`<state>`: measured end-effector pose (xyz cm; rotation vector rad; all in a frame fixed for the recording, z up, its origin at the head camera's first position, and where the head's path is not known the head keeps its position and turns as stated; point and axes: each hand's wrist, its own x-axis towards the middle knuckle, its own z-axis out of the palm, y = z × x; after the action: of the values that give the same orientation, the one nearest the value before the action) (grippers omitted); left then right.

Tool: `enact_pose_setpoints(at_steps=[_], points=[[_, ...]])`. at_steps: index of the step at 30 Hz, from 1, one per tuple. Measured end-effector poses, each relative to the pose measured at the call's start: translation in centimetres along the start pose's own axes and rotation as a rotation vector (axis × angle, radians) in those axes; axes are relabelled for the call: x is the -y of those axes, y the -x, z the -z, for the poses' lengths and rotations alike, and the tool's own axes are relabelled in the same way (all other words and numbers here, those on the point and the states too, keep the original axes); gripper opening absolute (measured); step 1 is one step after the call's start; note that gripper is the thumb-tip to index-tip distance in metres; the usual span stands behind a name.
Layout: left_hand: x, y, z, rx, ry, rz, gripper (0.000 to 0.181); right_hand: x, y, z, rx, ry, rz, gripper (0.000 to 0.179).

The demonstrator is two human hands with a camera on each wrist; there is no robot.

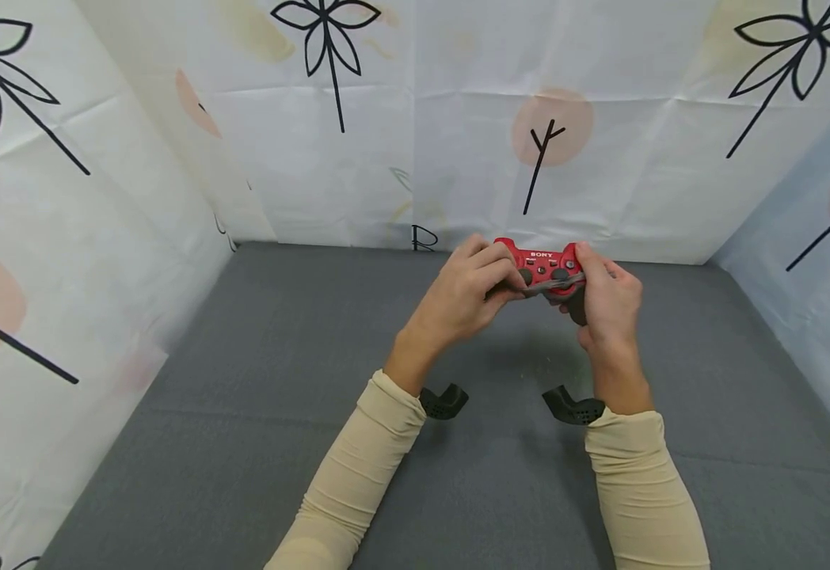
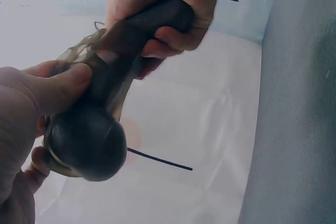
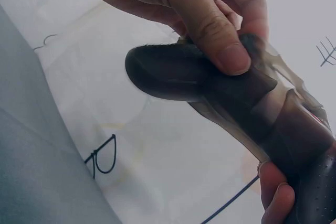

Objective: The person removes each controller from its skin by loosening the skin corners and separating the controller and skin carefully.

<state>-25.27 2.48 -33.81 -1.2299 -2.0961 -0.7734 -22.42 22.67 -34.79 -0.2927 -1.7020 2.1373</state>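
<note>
A red game controller [image 1: 542,255] marked SONY is held up between both hands, its face toward the head camera. A smoky see-through rubbery cover [image 1: 556,285] stretches across its lower edge and, in the left wrist view, wraps a dark handle [image 2: 89,142]. My left hand [image 1: 468,285] pinches the cover at the controller's left side; in the right wrist view its thumb [image 3: 233,59] presses by the left handle [image 3: 163,72]. My right hand [image 1: 613,305] grips the right end, thumb on top, with fingers [image 2: 168,43] curled under the handle in the left wrist view.
Below the hands spreads a grey cloth-covered table [image 1: 258,475]. White sheets with black plant drawings form a back wall [image 1: 458,158] and side walls [image 1: 51,237]. Black wrist mounts [image 1: 575,406] stick out inward from both sleeves.
</note>
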Motion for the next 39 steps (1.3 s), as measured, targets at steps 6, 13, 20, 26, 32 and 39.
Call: enact_pose_setpoints(at_steps=[6,13,20,26,32,39], points=[[0.3,0.2,-0.3,-0.025,0.002,0.052,0.010,0.1,-0.1,-0.1,-0.026,0.001,0.068,0.022],[0.6,0.5,-0.1,-0.145,-0.027,-0.003,0.016,0.3,0.2,-0.7,-0.069,-0.036,0.185,0.023],[1.1,0.6,-0.1,-0.231,-0.078,-0.104,0.018,0.4,0.6,-0.9,-0.069,-0.074,0.221,0.027],[1.3,0.6,-0.2,-0.256,-0.115,-0.117,0.022,0.4,0.5,-0.8,-0.074,-0.084,0.227,0.028],[1.4,0.8,0.0,-0.227,0.064,0.082,0.052,0.8,0.3,-0.3,-0.063,-0.112,0.238,0.023],[1.8,0.9,-0.2,0.082,0.186,0.262,0.106,1.3,0.1,0.3,-0.048,-0.106,0.198,0.023]])
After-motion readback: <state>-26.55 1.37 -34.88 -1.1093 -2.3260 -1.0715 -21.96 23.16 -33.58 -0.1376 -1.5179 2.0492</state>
